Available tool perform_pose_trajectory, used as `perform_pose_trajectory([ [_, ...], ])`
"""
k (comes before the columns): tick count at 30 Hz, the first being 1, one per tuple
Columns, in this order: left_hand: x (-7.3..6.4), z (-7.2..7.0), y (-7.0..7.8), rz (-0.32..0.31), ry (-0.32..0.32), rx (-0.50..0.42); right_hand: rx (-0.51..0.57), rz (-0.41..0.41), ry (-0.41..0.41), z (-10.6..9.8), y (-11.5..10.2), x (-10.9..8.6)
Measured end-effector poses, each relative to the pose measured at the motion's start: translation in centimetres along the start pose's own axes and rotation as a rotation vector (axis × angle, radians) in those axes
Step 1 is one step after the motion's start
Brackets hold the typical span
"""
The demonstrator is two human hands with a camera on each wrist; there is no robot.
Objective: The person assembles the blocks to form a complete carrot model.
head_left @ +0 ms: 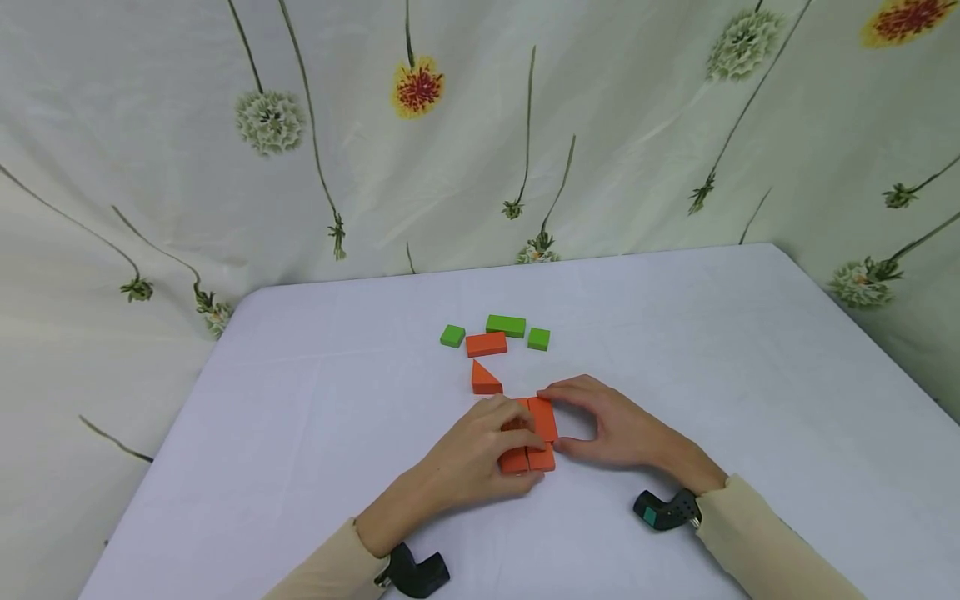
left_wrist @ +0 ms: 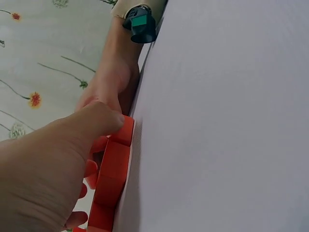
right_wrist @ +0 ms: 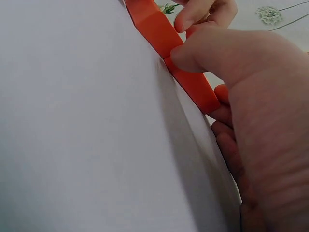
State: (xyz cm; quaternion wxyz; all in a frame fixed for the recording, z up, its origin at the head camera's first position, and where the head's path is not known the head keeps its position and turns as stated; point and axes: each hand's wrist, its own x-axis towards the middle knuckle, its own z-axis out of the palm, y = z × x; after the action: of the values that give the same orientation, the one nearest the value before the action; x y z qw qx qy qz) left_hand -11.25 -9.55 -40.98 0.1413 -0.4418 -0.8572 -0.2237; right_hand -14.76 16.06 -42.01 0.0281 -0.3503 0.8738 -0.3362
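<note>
Several orange blocks (head_left: 542, 419) lie edge to edge on the white tabletop, partly covered by fingers. My left hand (head_left: 480, 454) curls over their left side, its thumb along the near edge and its fingers across the top. In the left wrist view, the left thumb presses one end of the orange row (left_wrist: 112, 176). From the right, my right hand (head_left: 611, 425) holds the group, fingertips at the far corner and thumb at the right side. In the right wrist view, the right thumb touches an orange block (right_wrist: 195, 89), with fingers around its end.
Just beyond the hands lie an orange triangular block (head_left: 486, 380) and an orange rectangular block (head_left: 487, 344). Farther back are a long green block (head_left: 506, 325) and two small green blocks, left (head_left: 452, 336) and right (head_left: 538, 338). A flowered cloth (head_left: 622, 108) hangs behind the table (head_left: 675, 308).
</note>
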Motion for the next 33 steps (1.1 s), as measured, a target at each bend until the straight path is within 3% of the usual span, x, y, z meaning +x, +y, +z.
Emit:
perform_pose_trajectory([
  [12,-0.1,0.1,-0.2,0.013,0.014,0.006,0.001,-0.001,0.000,0.1,0.1,0.0],
  [22,-0.1,-0.1,-0.1,-0.023,-0.004,-0.012,0.007,0.010,-0.011,-0.1,0.0,0.0],
  [33,0.3,-1.4,-1.1,-0.093,0.069,-0.063,0.005,0.008,-0.003,0.0,0.0,-0.1],
])
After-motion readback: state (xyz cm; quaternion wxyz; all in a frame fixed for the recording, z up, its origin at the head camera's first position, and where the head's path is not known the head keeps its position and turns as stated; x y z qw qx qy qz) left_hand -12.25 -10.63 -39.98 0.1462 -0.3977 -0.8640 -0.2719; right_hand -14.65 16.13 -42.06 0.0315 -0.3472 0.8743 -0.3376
